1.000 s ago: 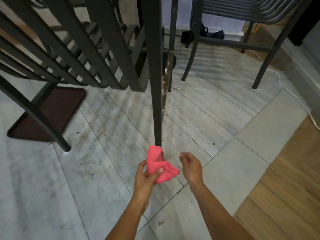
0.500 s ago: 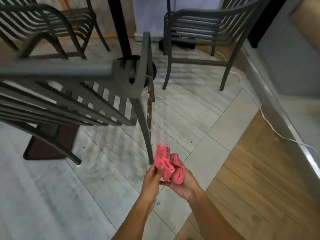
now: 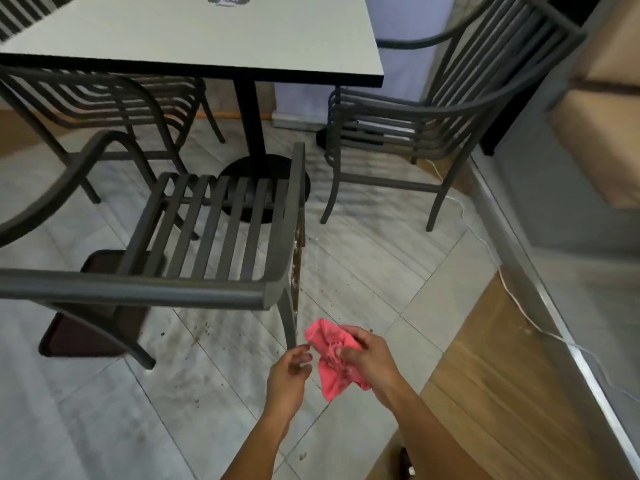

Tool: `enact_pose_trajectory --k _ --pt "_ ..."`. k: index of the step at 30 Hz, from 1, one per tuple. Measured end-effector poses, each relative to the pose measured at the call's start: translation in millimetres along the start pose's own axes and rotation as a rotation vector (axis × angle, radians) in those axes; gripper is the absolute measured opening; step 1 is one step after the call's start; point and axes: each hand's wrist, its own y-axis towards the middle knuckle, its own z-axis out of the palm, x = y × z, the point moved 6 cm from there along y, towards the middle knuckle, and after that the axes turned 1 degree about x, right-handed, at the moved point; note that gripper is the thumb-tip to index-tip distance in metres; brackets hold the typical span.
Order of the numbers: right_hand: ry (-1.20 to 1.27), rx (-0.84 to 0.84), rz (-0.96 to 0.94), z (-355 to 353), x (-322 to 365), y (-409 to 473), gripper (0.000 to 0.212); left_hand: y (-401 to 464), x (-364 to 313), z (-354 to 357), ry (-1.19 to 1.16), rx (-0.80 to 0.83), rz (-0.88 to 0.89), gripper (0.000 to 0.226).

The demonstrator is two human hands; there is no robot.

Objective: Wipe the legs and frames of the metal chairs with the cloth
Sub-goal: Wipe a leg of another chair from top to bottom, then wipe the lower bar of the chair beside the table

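Note:
A dark metal slatted chair (image 3: pixel 221 216) stands right in front of me, its near right leg (image 3: pixel 289 320) just left of my hands. My right hand (image 3: pixel 370 358) grips a crumpled pink cloth (image 3: pixel 334 362), which hangs a little below it. My left hand (image 3: pixel 289 375) hovers beside the cloth with fingers loosely apart and holds nothing. Neither hand touches the chair. A second metal chair (image 3: pixel 422 126) stands at the right, a third (image 3: pixel 104 105) at the back left.
A grey square table (image 3: pixel 207 39) on a black pedestal with a round base (image 3: pixel 256 188) stands behind the near chair. A dark mat (image 3: pixel 79 334) lies under the chair's left side. A white cable (image 3: pixel 512 296) runs along the right wall. Tiled floor is spotted with dirt.
The view has risen from floor level to above the chair seat. The cloth left the foot of the leg and passed from my left hand to my right.

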Motion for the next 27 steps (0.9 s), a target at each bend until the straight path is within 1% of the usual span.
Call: enact_pose_trajectory --k 2,6,8,11,13,15,19,23,25,27 --pt "-0.151 -0.005 -0.026 1 11 16 0.035 12 2 2 -0.003 -0.039 -0.031 0.023" --pt "-0.493 0.037 -0.167 8 32 56 0.029 34 -6 15 0.01 -0.144 -0.046 0.016" --pt "-0.603 0.095 -0.227 11 41 74 0.023 44 -11 24 0.037 -0.209 -0.037 0.021" --pt "-0.691 0.237 -0.311 12 51 101 0.014 60 -13 41 -0.01 -0.319 -0.115 0.021" --pt "-0.78 0.333 -0.345 10 53 113 0.024 64 -12 54 -0.089 -0.404 -0.163 0.021" --pt "-0.873 0.416 -0.351 6 48 126 0.03 67 -10 68 -0.161 -0.473 -0.194 0.021" --pt "-0.891 0.536 -0.28 -2 37 152 0.031 83 -1 85 -0.235 -0.563 -0.221 0.02" --pt "-0.865 0.542 -0.237 -7 24 175 0.03 98 16 88 -0.257 -0.633 -0.217 0.015" --pt "-0.875 0.553 -0.234 -4 15 185 0.026 104 29 87 -0.255 -0.652 -0.213 0.014" --pt "-0.831 0.578 -0.24 0 12 191 0.016 109 44 85 -0.235 -0.668 -0.214 0.013"
